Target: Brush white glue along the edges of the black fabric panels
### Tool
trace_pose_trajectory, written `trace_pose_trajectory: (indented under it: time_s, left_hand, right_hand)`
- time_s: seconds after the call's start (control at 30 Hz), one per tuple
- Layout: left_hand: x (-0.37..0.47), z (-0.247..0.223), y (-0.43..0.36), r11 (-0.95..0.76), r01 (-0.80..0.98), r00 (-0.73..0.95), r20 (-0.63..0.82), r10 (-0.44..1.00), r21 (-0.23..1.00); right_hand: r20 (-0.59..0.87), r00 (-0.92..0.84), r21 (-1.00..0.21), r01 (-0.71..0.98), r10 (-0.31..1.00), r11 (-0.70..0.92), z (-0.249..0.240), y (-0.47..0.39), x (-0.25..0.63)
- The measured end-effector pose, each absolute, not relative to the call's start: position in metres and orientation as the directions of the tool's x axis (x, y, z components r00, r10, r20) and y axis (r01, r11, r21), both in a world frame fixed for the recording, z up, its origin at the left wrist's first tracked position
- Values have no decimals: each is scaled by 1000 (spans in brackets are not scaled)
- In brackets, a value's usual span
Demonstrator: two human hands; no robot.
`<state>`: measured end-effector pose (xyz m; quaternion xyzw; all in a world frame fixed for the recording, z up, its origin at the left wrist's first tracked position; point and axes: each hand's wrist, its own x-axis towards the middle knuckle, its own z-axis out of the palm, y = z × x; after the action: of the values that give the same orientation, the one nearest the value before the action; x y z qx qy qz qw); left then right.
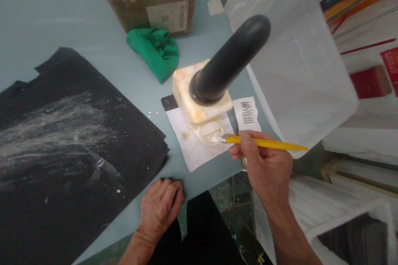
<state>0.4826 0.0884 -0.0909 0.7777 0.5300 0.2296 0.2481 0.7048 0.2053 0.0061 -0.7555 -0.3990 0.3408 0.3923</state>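
Observation:
My right hand (pixel 269 167) is closed around a brush with a yellow handle (pixel 273 144). The brush tip touches the pale, worn lower part of a cream block (pixel 202 112), which carries a thick black cylinder (pixel 233 58) leaning up to the right. Under the block lies a white sheet (pixel 194 155) with brownish specks on it. At the table's front edge rests my left hand (pixel 161 205), its fingers curled in, and nothing shows in it.
Dusty black sheets (pixel 77 145) cover the left of the table (pixel 124 70). A green cloth (pixel 157 51) lies behind the block, near a cardboard box (pixel 137 12) holding tape and a green item. A large whitish bin (pixel 301 66) stands at right, beside a marked paper slip (pixel 248 114).

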Motion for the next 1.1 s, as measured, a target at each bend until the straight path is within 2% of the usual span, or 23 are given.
trace_pose_trajectory:
  time_s: [0.2,0.3,0.4,0.57,0.8,0.93,1.1]
  left_hand:
    - [483,-90,89,-324,718,324,116,939,616]
    - [483,-90,89,-319,721,323,109,940,616]
    - [483,-90,88,-320,726,324,107,940,609]
    - [482,-90,88,-317,729,328,97,940,607]
    - [483,-87,91,-325,733,337,96,937,597]
    - [483,-88,91,-329,731,337,102,936,598]
    - [483,-90,90,-326,727,343,93,935,605]
  right_hand:
    - [3,294,-744,639,956,-194,7,217,705]
    - [88,258,-700,703,962,-125,0,214,708]
    - [73,310,-720,674,948,-165,-3,215,711]
    - [-1,455,-809,523,890,-268,5,228,722]
    - [-54,443,-883,397,895,-250,6,222,729]
    - [-18,328,-877,449,945,-172,-3,210,725]
    - [41,218,-768,631,975,-108,-4,202,721]
